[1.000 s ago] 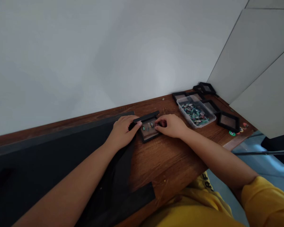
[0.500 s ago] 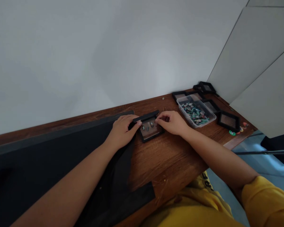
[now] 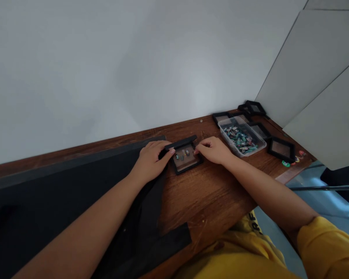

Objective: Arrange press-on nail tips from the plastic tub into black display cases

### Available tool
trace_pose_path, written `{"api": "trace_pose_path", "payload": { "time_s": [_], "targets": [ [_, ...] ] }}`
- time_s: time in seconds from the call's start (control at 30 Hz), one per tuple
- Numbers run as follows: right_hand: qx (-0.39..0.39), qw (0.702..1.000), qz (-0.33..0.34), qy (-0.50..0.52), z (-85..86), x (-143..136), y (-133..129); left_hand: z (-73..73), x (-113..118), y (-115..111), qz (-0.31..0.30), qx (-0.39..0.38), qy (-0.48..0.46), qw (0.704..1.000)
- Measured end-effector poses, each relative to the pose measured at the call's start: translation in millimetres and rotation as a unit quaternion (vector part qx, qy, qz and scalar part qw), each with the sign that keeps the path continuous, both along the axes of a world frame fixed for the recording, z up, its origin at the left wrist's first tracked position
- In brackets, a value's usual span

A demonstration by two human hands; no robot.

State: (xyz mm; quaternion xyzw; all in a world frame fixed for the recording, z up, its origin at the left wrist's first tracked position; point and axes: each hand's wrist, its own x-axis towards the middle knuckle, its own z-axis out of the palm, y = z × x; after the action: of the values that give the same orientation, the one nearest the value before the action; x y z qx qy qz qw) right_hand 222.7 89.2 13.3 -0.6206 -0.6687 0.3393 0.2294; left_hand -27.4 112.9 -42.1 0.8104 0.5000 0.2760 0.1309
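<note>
A small black-framed display case point(image 3: 188, 169) with a see-through pane lies on the wooden table, its narrow lid point(image 3: 180, 143) tilted up along the far side. Several small stone-like pieces point(image 3: 182, 155) rest on the pane in a loose row. My left hand point(image 3: 151, 161) grips the case at its far left corner, thumb on the frame and fingers behind the lid. At the right side of the case, my right hand point(image 3: 212, 150) has thumb and fingertips pinched together over the pane's edge. Whatever is between those fingertips is too small to make out.
Right of my right hand stands a clear plastic box point(image 3: 242, 136) full of green, grey and reddish pieces. Around it lie several black frames point(image 3: 281, 149). Small coloured round items point(image 3: 285, 163) sit near the table's right end. A black sheet point(image 3: 75, 190) covers the left side.
My right hand's fingertips have shifted slightly right, toward the case's right edge. The left hand keeps its hold, and the pieces show a little more plainly.
</note>
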Motion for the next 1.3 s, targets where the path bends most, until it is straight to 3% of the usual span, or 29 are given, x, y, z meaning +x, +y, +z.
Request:
{"api": "trace_pose_path", "payload": {
  "time_s": [0.43, 0.8, 1.3],
  "targets": [
    [0.05, 0.998, 0.036, 0.032, -2.9, 2.5, -8.0, 1.8, 0.4, -1.9, -0.002, -0.006, -0.002, 1.0],
    [-0.001, 0.997, 0.038, 0.073, -1.3, 9.0, -3.3, 2.9, 1.3, -1.8, 0.003, -0.006, 0.008, 1.0],
    [-0.037, 0.995, 0.08, -0.04, 9.8, 10.3, -16.1, 1.2, -0.6, -2.0, -0.005, -0.011, -0.001, 1.0]
  ]
}}
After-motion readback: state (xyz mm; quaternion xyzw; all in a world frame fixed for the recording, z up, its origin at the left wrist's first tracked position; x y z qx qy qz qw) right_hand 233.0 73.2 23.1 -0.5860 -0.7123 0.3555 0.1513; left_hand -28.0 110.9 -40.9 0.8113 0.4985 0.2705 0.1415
